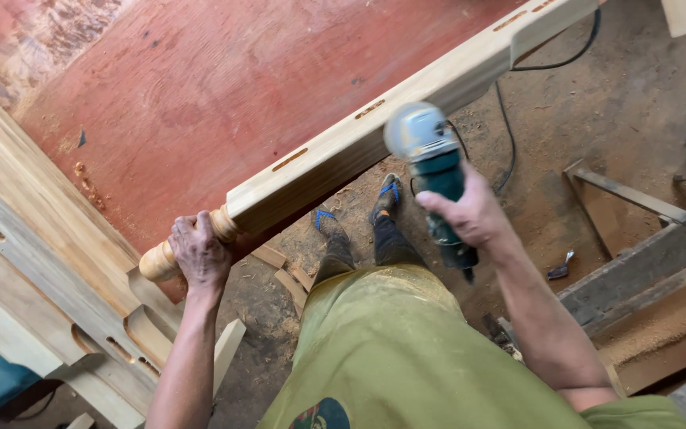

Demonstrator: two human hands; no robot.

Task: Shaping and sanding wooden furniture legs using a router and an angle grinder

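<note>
Sawdust covers the dirt floor (597, 119) of a woodworking shop, where a person in a dusty olive shirt stands at the near edge of a reddish plywood sheet (224, 87) that serves as the work surface. Across that sheet's near right edge lies a long, pale wooden post (375, 127), squared along most of its length, cut with narrow mortise slots, and turned round at its near end. The left hand (198, 253) is wrapped closed around that turned end, fingers curled over the top, at the sheet's near edge. The right hand (470, 213) is clenched around the dark green body of an angle grinder (432, 171), whose grey head hovers just beside the post, apart from it as far as can be seen; its black cord (510, 127) trails off across the floor.

The post looks stiff, solid and fairly heavy, likely to tip if held only at one end, so the narrow turned neck gives a sure grip while the sheet bears the rest. The grinder appears compact but weighty, best gripped firmly round its body.

More slotted timbers (49, 270) lie along the sheet's left edge, offcuts (287, 278) sit by the person's sandalled feet (387, 197), and rough planks (645, 262) lie at right.
</note>
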